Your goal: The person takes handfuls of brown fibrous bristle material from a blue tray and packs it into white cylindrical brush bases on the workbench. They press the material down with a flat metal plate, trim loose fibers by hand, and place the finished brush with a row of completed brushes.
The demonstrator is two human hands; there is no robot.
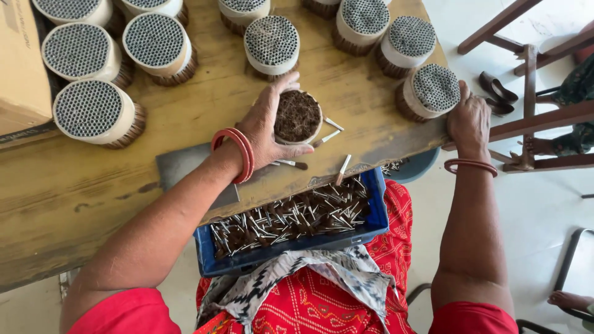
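On the wooden table [185, 117], the left hand [267, 127] cups a round bundle of sticks [297, 115] standing brown-tips-up above the blue tray [377, 213] of loose sticks, and would do well to keep it squeezed upright while the right hand [468, 120] grips another bundle [433, 89] at the table's edge.

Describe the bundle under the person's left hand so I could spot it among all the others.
On the yellowish wooden table, look near the front edge, just above the blue tray of loose sticks. The left hand cups a round bundle there. Unlike its grey-topped neighbours, its top is dark brown and rough.
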